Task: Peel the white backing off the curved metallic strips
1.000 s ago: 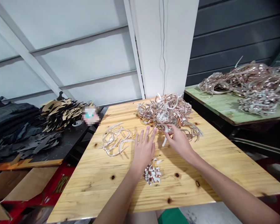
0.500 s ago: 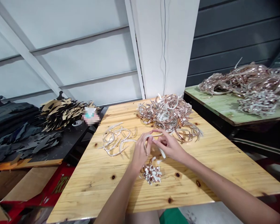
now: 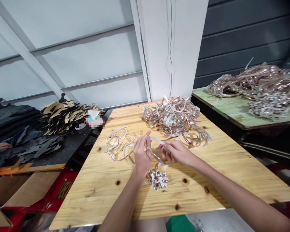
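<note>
Over the middle of the wooden table, my left hand (image 3: 142, 151) is closed on a thin strip (image 3: 157, 140), white on one face and shiny rose-gold on the other. My right hand (image 3: 176, 150) pinches the same strip farther along, to the right. One end of it curves down between the hands. Below them on the table lies a small heap of short cut pieces (image 3: 157, 179), white and rose-gold. A loose tangle of strips (image 3: 119, 143) sits left of my left hand. Beyond my right hand is a large pile of similar strips (image 3: 172, 116).
On the right, a green-topped table (image 3: 232, 109) carries more rose-gold strips (image 3: 263, 80). A black table (image 3: 70, 145) at left holds dark and tan cut pieces (image 3: 65, 116). Another person's hand (image 3: 0, 147) rests there. Open cardboard boxes (image 3: 31, 190) stand below.
My hands have moved apart, stretching the strip between them; the left went slightly left. Another person's hand has come into view at the far left.
</note>
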The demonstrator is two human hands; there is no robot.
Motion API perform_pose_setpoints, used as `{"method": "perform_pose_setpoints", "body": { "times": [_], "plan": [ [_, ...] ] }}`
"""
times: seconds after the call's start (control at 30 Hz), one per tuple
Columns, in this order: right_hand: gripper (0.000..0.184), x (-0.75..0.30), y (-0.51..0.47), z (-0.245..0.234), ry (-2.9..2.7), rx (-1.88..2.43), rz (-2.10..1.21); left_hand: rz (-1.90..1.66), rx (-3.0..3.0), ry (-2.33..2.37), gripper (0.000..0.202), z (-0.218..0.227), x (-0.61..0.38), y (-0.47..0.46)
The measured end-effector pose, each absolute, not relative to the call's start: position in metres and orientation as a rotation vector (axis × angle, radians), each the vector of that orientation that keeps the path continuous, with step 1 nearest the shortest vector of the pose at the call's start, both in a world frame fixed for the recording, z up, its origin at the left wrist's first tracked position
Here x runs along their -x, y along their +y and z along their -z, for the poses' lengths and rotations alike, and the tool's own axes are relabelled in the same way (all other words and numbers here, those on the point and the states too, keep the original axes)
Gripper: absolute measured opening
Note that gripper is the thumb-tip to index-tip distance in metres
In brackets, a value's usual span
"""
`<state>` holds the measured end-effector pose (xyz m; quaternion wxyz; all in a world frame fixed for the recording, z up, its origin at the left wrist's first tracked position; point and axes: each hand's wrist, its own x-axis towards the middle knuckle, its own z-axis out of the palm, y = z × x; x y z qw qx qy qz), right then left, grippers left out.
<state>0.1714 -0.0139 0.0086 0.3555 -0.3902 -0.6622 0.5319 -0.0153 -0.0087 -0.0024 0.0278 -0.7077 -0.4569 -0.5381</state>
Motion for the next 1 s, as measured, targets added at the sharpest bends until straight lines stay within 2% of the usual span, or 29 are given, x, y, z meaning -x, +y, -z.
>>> {"method": "perform_pose_setpoints", "body": {
  "times": [0.17,0.3,0.4,0.5,0.6,0.67,0.8,1.0],
  "plan": [
    [0.028,-0.171,-0.016,-0.006,-1.752,0.946,-1.382,1.406,2.231,-1.254,0.043,-0.003,0.019,-0.011],
    [0.027,-0.171,-0.013,-0.003,-1.777,0.977,-1.235,1.06,2.263,-1.131,0.055,-0.012,0.014,-0.019],
    [0.031,-0.173,-0.008,-0.002,-1.772,0.996,-1.131,0.942,2.326,-1.101,0.061,-0.013,0.008,-0.024],
    [0.034,-0.174,-0.007,-0.003,-1.755,1.008,-1.136,1.08,2.444,-1.165,0.063,-0.008,0.005,-0.023],
    [0.03,-0.173,-0.011,-0.006,-1.792,1.01,-1.145,1.534,2.548,-1.4,0.069,-0.001,0.004,-0.018],
    [0.025,-0.173,-0.014,-0.007,-1.854,0.981,-1.102,1.694,2.677,-1.512,0.064,-0.001,0.004,-0.015],
    [0.025,-0.173,-0.018,-0.009,-1.964,0.955,-0.957,1.604,2.96,-1.455,0.036,-0.005,0.002,-0.014],
    [0.027,-0.169,-0.021,-0.011,-1.754,0.892,-1.221,1.613,2.926,-1.417,0.039,-0.008,-0.001,-0.016]
  ]
}}
